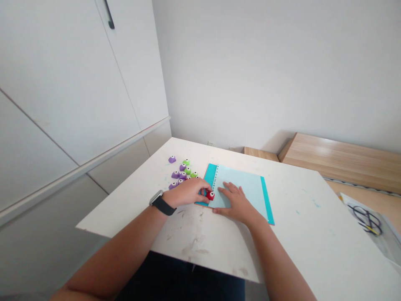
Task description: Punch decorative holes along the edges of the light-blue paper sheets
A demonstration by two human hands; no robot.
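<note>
My left hand, with a watch on its wrist, pinches a small red one-eyed toy figure between thumb and fingers. The figure is over the near left part of a pale blue sheet of paper, beside its row of punched holes. Fingers spread, my right hand rests flat on that sheet. Beneath the paper lies a turquoise board, showing as strips on the left and right. Beyond my left hand stand several purple figures and green figures with single eyes; my hand partly hides the group.
The white table has smudges near its front edge. White cabinets stand along the left side. At the right are a wooden unit and a clear plastic bag with dark cords.
</note>
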